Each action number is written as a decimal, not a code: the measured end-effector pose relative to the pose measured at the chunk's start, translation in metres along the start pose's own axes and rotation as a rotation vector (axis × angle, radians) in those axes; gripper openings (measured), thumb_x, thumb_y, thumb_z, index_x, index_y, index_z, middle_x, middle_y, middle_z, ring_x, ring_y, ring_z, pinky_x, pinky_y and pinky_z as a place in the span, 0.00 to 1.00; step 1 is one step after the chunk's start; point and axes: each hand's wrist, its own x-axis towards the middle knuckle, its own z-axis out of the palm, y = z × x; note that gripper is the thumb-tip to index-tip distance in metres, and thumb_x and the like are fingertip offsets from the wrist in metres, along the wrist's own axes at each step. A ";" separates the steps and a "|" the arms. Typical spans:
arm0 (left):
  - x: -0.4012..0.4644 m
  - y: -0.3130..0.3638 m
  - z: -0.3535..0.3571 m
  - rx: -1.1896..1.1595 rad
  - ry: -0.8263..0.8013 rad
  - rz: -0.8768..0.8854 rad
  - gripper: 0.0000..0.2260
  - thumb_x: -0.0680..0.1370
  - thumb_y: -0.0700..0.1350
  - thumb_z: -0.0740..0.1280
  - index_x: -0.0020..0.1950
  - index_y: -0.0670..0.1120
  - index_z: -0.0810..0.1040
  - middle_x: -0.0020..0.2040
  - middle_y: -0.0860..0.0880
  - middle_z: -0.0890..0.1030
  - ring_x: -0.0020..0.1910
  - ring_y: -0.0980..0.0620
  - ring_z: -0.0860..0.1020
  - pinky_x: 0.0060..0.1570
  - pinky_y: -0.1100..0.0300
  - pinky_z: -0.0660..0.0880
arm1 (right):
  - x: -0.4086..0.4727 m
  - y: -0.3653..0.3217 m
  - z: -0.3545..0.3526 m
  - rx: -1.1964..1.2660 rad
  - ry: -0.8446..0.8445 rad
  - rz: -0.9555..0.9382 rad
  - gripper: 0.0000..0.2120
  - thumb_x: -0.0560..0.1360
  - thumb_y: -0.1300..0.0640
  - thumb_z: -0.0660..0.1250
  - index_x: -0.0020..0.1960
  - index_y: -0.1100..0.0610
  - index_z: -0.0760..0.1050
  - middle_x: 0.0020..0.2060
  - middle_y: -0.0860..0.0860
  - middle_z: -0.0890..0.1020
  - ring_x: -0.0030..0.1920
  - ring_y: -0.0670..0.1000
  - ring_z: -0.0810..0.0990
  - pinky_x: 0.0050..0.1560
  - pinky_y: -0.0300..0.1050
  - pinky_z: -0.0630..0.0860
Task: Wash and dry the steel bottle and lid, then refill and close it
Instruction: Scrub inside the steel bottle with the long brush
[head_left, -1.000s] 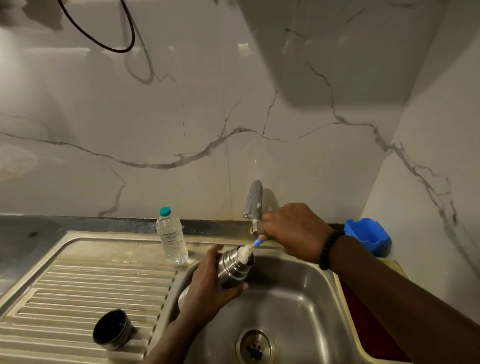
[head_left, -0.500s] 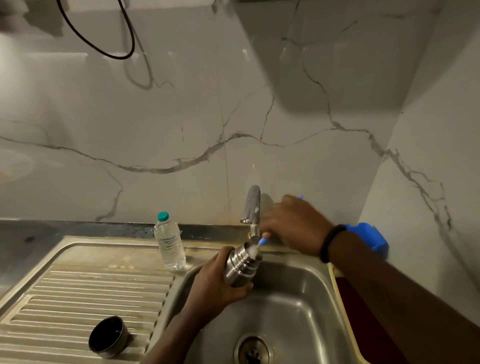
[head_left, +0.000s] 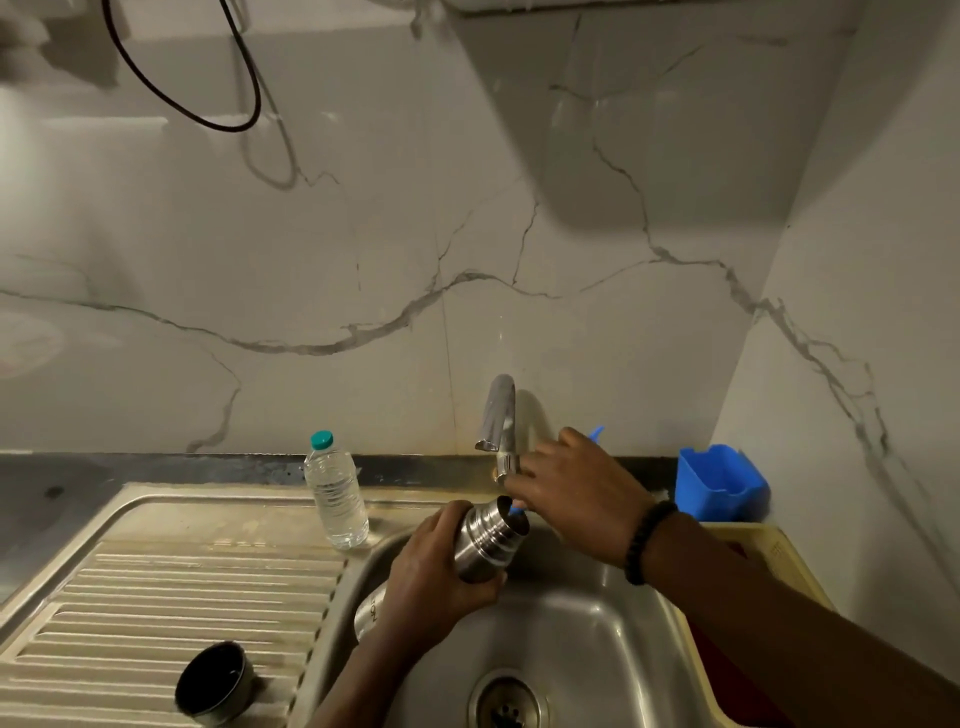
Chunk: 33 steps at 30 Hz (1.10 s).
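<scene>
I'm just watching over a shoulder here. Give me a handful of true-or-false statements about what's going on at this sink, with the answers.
1. The left hand grips the steel bottle over the sink basin. True.
2. The lid is screwed onto the bottle. False: it lies by itself on the ribbed draining board.
3. The right hand holds a blue-handled brush whose head is down inside the bottle's mouth. True.
4. The plastic water bottle lies on its side in the basin. False: it stands upright beside the basin, capped in teal.
5. The blue container sits left of the tap. False: it is in the right corner.
</scene>
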 end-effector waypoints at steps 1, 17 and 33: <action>0.001 -0.001 0.000 0.011 0.013 0.004 0.29 0.63 0.59 0.77 0.61 0.58 0.71 0.51 0.62 0.77 0.47 0.62 0.77 0.44 0.69 0.72 | -0.001 -0.005 0.005 -0.005 0.025 0.002 0.07 0.69 0.54 0.73 0.46 0.52 0.78 0.39 0.50 0.81 0.41 0.52 0.78 0.43 0.48 0.73; 0.002 -0.014 -0.001 0.073 0.089 0.055 0.33 0.61 0.55 0.78 0.63 0.54 0.71 0.54 0.62 0.73 0.51 0.60 0.72 0.49 0.68 0.66 | -0.006 0.013 -0.018 0.152 -0.201 0.080 0.08 0.81 0.50 0.61 0.55 0.46 0.78 0.45 0.50 0.82 0.45 0.54 0.81 0.42 0.46 0.72; 0.005 -0.030 -0.001 -0.019 0.000 -0.002 0.30 0.63 0.57 0.76 0.63 0.58 0.70 0.54 0.63 0.75 0.51 0.60 0.76 0.49 0.62 0.75 | -0.017 0.016 -0.019 -0.006 0.057 0.081 0.03 0.75 0.52 0.69 0.48 0.49 0.77 0.31 0.49 0.79 0.30 0.51 0.76 0.37 0.44 0.62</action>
